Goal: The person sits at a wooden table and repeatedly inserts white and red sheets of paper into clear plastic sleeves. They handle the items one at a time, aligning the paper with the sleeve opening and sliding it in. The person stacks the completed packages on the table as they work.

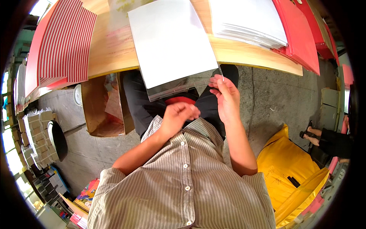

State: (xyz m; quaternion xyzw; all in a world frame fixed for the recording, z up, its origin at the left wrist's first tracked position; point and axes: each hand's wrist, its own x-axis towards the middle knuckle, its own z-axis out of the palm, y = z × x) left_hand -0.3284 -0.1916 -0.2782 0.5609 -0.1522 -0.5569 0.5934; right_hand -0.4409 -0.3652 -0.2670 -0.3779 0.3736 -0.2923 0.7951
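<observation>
The right hand pinches the seemingly light, slippery plastic-sleeved sheet at its four-o'clock corner, a sound hold, the left hand's grip unclear.

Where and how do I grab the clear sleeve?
Probably pinch the sleeve by its near edge, coming from your own side, thumb on top and fingers below: that thin edge pokes out past the table, leaving room underneath.

The paper sheet looks smooth, the clear plastic sleeve glossy, the bench wood-grained, the concrete floor matt.
</observation>
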